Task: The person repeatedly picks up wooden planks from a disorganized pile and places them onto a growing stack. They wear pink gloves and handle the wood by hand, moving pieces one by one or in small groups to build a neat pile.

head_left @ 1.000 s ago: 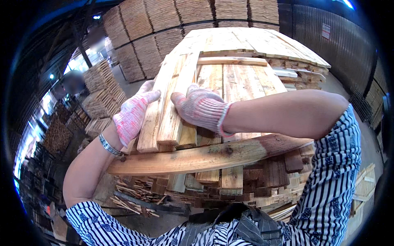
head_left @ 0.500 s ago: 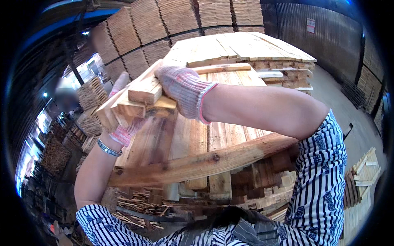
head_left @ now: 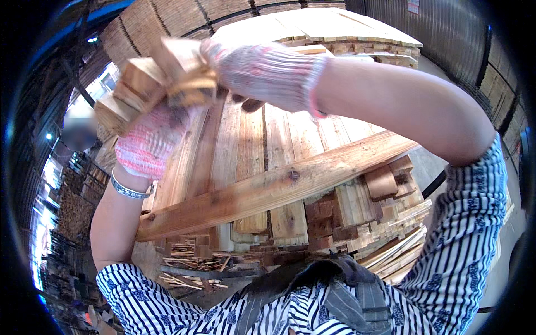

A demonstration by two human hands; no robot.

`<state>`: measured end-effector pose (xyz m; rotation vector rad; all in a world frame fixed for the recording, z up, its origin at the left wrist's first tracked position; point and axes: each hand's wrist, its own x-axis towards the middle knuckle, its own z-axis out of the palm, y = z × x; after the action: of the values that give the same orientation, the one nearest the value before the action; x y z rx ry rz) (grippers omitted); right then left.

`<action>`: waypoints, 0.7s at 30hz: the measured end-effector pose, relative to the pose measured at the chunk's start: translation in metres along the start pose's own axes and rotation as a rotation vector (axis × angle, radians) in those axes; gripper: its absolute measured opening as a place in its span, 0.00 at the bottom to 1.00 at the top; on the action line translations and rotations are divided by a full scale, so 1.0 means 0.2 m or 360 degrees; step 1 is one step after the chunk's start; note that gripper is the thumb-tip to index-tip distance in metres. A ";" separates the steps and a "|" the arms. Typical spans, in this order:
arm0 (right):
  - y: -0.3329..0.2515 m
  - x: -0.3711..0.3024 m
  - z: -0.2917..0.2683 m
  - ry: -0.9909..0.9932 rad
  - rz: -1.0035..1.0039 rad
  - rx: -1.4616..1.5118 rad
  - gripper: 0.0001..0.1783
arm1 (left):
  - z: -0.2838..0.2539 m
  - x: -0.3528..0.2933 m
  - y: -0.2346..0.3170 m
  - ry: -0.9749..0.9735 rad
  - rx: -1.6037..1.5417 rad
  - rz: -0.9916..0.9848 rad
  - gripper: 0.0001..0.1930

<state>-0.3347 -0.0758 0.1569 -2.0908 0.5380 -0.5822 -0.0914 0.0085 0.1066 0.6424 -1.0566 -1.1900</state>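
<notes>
1. Up off the stack since a second ago: that bundle of short boards was lying flat on the pile, now it's raised near head height and tilted, ends toward us.
2. Left hand cups it from below, right hand clamps over the top, fingers wrapped tight on the wood.
3. Looks stiff, rough, fairly heavy; loose pieces could slide, so gripping mid-length from both sides seems smart.
4. Long crosswise plank rests on the stack underneath.
</notes>
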 end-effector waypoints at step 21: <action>0.38 -0.18 -0.08 -0.0492 -0.0689 -0.0531 0.28 | 0.04 -0.08 0.17 -0.0165 -0.0529 -0.0022 0.37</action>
<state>-0.3851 -0.1044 0.0937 -2.5805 -0.0033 -0.4125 -0.0838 0.0335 0.1344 0.3319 -0.9124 -1.3852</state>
